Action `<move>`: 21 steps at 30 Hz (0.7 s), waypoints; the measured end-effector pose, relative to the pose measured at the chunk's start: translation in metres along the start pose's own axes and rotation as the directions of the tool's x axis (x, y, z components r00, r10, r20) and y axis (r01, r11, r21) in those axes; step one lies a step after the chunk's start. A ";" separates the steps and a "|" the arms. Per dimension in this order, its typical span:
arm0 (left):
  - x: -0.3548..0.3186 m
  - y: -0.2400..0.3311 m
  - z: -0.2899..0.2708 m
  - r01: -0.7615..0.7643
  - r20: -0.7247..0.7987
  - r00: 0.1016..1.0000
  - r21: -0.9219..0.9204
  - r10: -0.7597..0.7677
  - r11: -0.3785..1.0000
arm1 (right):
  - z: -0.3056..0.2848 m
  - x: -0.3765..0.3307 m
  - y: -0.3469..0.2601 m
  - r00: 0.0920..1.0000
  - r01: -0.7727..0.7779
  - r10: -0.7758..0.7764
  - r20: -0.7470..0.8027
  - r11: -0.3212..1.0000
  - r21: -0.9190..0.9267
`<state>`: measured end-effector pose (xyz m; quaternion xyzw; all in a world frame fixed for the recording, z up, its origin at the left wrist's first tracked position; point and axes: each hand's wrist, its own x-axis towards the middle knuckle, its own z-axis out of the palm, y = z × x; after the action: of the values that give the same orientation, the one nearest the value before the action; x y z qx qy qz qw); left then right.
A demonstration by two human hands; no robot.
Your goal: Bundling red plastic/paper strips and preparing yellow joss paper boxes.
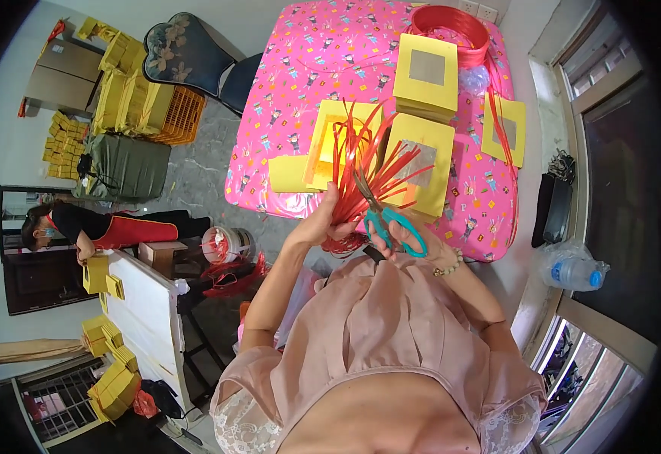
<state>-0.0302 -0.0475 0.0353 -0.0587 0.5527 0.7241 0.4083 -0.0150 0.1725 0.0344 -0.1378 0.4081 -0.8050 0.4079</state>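
My left hand [323, 221] grips a bunch of red ribbon strips [368, 170] that fan upward over the table's near edge. My right hand [414, 240] holds teal-handled scissors [389, 219], blades pointing up into the strips. Right behind the strips lie stacks of yellow square papers with silver centres [421, 163], and another yellow stack [426, 76] sits farther back. A big red ribbon coil [451, 26] rests at the table's far end.
The table wears a pink patterned cloth [308, 68]. A dark chair [194, 57] stands to its left. Another person [81, 227] sits at the left by a white table [145, 310] with yellow stacks. A plastic bottle [572, 271] lies on the window sill at the right.
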 end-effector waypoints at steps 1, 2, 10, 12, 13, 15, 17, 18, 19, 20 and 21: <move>0.000 0.006 0.013 -0.007 -0.098 0.995 0.059 0.013 0.998 | 0.000 0.000 0.001 1.000 -0.005 0.006 -0.011 1.000 0.020; 0.001 0.009 0.020 -0.008 -0.193 0.981 0.119 0.032 0.993 | 0.000 0.000 0.001 1.000 -0.006 0.006 -0.014 1.000 0.022; 0.002 0.008 0.014 -0.029 -0.146 0.989 0.058 0.037 0.998 | -0.002 -0.004 0.004 0.998 0.057 -0.056 -0.033 0.998 0.014; 0.001 0.005 0.005 -0.023 -0.006 1.000 0.027 0.023 0.999 | -0.001 -0.008 0.002 0.997 0.070 -0.068 -0.047 0.997 0.039; 0.001 0.002 0.002 -0.019 -0.016 1.000 0.017 0.020 1.000 | 0.000 -0.009 0.000 0.995 0.081 -0.078 -0.059 0.995 0.063; 0.000 0.001 0.006 -0.013 -0.025 1.000 0.007 0.013 1.000 | -0.001 -0.014 -0.001 0.995 0.101 -0.098 -0.028 0.986 0.134; -0.002 0.005 0.019 0.003 -0.304 0.952 0.060 0.016 0.998 | 0.000 -0.017 -0.007 0.992 0.121 -0.123 -0.001 0.971 0.209; -0.002 0.001 0.012 0.006 -0.305 0.952 0.059 0.012 0.998 | 0.004 -0.020 -0.015 0.993 0.100 -0.111 0.047 0.976 0.195; -0.001 -0.004 0.000 0.045 -0.214 0.977 0.120 -0.018 0.992 | 0.006 -0.023 -0.022 0.991 0.081 -0.099 0.094 0.980 0.180; 0.000 -0.009 -0.008 0.077 -0.123 0.991 0.182 -0.055 0.980 | 0.008 -0.024 -0.027 0.991 0.081 -0.099 0.092 0.980 0.183; 0.000 -0.009 -0.007 0.081 -0.121 0.991 0.183 -0.059 0.980 | 0.007 -0.024 -0.033 0.992 0.026 -0.049 0.120 0.981 0.190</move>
<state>-0.0271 -0.0525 0.0260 -0.0809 0.6384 0.6496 0.4048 -0.0138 0.1977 0.0671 -0.1561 0.3012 -0.8375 0.4284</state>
